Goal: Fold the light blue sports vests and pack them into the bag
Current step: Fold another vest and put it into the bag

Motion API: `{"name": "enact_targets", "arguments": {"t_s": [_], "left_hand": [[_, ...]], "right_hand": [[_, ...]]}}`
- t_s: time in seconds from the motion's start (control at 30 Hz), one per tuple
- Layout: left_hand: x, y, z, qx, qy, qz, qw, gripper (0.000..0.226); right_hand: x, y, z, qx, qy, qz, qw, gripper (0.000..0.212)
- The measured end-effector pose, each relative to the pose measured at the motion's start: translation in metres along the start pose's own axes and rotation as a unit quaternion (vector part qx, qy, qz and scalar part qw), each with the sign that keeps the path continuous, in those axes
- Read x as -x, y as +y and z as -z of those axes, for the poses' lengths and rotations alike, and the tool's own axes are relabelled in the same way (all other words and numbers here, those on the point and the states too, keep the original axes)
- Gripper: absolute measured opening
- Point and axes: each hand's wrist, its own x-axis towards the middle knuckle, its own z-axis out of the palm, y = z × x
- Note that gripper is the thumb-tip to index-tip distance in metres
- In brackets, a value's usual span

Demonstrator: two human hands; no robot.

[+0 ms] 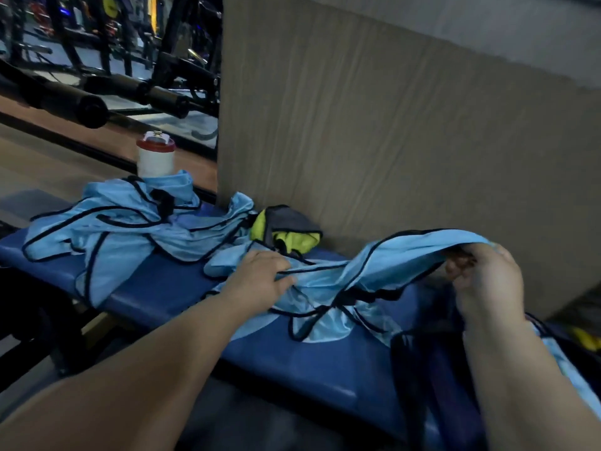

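- The vest [328,281] in hand lay across the blue bench [162,288], near its front edge and towards the right, well apart from the pile of vests [113,219] heaped at the left end.
- The left hand [263,275] was clenched on the vest's low end, its fingers curled over the black trim and holding it against the bench.
- The right hand [484,275] pinched the opposite edge and held it raised off the bench, fingers curled under the cloth.
- The long axis ran left to right along the bench, sloping up from the left hand to the right. The middle was twisted, and the straps and a loose flap drooped towards the person.
- Which end was the neck I cannot tell (the twist hid the shape).
- To do the fold well, my judgement is that the twist should come out first: draw the two hands apart, let the cloth hang flat, then lay it down smooth on the bench before doubling it. The cloth looked slippery, so a fold made over a twist would likely slide open.
- A dark bag [409,359] sat at the lower right, partly behind the right forearm. Its mouth was too blurred to judge.
- A grey and yellow-green pouch [286,229] and a red-lidded bottle [156,157] stood behind, against the brown panel [390,141].
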Motion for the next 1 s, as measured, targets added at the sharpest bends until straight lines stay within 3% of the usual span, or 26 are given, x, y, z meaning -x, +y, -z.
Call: {"name": "enact_targets", "arguments": {"t_s": [0.07,0.13,0.3,0.43,0.57,0.7,0.8,0.87,1.0], "left_hand": [[-0.001,0.011,-0.001,0.046,0.033,-0.015,0.998,0.024],[-0.002,0.022,-0.001,0.092,0.068,-0.013,0.993,0.03],[-0.005,0.038,-0.001,0.196,0.087,0.099,0.972,0.027],[-0.013,0.045,0.003,0.332,0.097,0.187,0.919,0.024],[-0.022,0.04,0.012,0.405,0.06,0.228,0.884,0.029],[-0.024,0.041,0.024,0.561,0.064,0.277,0.777,0.026],[-0.029,0.026,0.036,0.617,0.103,0.292,0.723,0.023],[-0.029,0.017,0.042,0.635,0.125,0.297,0.702,0.017],[-0.029,0.011,0.041,0.64,0.113,0.317,0.691,0.029]], "right_hand": [[-0.003,-0.018,0.021,0.032,0.019,0.027,0.999,0.027],[-0.003,-0.032,0.035,0.065,0.021,0.048,0.996,0.025],[0.002,-0.039,0.051,0.146,-0.06,0.002,0.987,0.015],[0.001,-0.013,0.06,0.272,-0.168,-0.078,0.944,0.072],[0.007,0.021,0.064,0.408,-0.209,-0.072,0.886,0.085],[0.009,0.046,0.059,0.39,-0.225,-0.077,0.889,0.078],[0.004,0.056,0.054,0.437,-0.221,-0.059,0.87,0.074],[0.006,0.061,0.046,0.497,-0.22,-0.03,0.839,0.067],[0.019,0.077,0.023,0.558,-0.239,0.062,0.793,0.016]]}}
